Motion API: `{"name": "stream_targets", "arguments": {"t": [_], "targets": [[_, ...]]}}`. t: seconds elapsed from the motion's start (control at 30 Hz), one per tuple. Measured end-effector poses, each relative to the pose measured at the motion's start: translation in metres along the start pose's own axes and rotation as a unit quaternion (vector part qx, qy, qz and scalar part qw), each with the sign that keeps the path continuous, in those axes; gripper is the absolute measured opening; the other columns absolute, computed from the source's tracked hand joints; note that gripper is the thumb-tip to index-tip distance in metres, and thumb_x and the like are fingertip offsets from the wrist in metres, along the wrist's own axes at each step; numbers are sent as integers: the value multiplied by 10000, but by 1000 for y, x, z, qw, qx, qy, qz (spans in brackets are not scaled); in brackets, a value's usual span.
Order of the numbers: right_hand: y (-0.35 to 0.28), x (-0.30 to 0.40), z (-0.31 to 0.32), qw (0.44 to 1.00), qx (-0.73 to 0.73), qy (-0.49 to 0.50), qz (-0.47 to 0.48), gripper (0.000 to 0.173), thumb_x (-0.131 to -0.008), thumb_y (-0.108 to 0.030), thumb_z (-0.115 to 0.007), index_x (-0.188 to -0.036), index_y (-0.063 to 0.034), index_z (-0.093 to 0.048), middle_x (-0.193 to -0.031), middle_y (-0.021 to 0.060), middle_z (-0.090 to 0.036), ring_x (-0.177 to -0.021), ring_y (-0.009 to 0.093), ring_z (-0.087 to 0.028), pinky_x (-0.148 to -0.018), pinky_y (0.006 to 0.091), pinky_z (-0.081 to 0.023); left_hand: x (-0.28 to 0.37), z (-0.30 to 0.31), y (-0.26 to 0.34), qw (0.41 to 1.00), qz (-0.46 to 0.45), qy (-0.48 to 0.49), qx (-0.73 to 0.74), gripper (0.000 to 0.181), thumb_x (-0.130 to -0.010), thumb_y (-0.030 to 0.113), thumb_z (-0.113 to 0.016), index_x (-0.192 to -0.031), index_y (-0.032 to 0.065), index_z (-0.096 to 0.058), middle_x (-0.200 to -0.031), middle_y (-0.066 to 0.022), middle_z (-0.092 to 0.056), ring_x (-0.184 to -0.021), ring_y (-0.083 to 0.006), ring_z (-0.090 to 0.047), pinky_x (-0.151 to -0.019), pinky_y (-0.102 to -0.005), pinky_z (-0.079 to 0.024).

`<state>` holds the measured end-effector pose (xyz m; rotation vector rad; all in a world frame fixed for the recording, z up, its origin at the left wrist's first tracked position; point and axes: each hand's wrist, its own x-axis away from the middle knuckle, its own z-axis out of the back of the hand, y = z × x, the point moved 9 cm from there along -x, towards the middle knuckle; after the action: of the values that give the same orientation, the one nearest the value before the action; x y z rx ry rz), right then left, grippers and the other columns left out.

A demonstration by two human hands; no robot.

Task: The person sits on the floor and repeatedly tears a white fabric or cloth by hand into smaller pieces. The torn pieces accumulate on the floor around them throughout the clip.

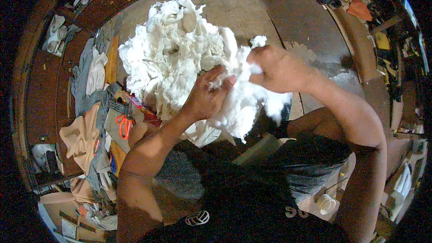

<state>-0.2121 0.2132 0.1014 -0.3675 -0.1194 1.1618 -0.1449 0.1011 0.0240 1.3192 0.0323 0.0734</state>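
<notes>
A large heap of white fluffy fibre stuffing lies on the floor in front of me, brightly lit. My left hand is at its right side, thumb and fingers pinching a tuft of the stuffing. Just to the right, my right hand grips another part, with wisps sticking out around its curled fingers. Between and below both hands hangs a loose, pulled-apart clump of white fibre, its lower end above my lap. The right hand's fingertips are mostly hidden by fibre.
Orange-handled scissors, a dark remote control and folded grey and tan cloths lie at the left. A white cup stands at the lower right. Cardboard and mixed items line the right edge. My bent legs frame the near side.
</notes>
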Motion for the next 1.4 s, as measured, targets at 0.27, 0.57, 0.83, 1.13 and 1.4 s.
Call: {"name": "stream_targets", "arguments": {"t": [0.27, 0.57, 0.83, 1.13, 1.4], "targets": [[128, 26, 76, 969, 64, 182, -151, 338, -790, -255, -674, -1055, -48, -642, -842, 215, -611, -825, 352, -593, -761, 432, -472, 7, 10, 0, 999, 39, -13, 16, 386, -916, 251, -593, -1121, -74, -568, -1090, -173, -629, -1036, -219, -579, -883, -324, -464], [-1, 4, -1, 993, 0, 71, 93, 392, -814, -410, -651, -903, -28, -639, -710, 231, -601, -707, 398, -614, -667, 475, -488, 4, -3, -13, 985, -81, 15, -153, 356, -901, 183, -591, -1131, -85, -545, -1089, -207, -615, -1051, -255, -565, -911, -357, -450], [211, 51, 110, 925, 175, 241, -237, 338, -846, -311, -617, -1009, -15, -639, -901, 233, -657, -847, 392, -638, -754, 472, -497, 14, 25, 48, 961, -176, 88, -195, 295, -868, 129, -640, -1115, -14, -569, -1005, -202, -633, -964, -257, -610, -879, -332, -471], [111, 24, 59, 971, -104, 102, -189, 332, -867, -235, -646, -1094, -1, -583, -982, 143, -660, -887, 207, -613, -819, 344, -484, -1, 32, 9, 993, 75, 71, -54, 354, -920, 240, -598, -1164, -7, -526, -1133, -126, -583, -1030, -193, -555, -881, -352, -469], [-8, -3, -3, 991, -107, -76, -23, 551, -821, -373, -620, -1215, -2, -520, -1087, 252, -602, -1028, 406, -575, -903, 471, -453, -4, 1, 20, 995, -24, 0, 94, 436, -842, 141, -683, -1197, 64, -441, -1069, -88, -580, -1007, -170, -551, -879, -327, -459]]}}
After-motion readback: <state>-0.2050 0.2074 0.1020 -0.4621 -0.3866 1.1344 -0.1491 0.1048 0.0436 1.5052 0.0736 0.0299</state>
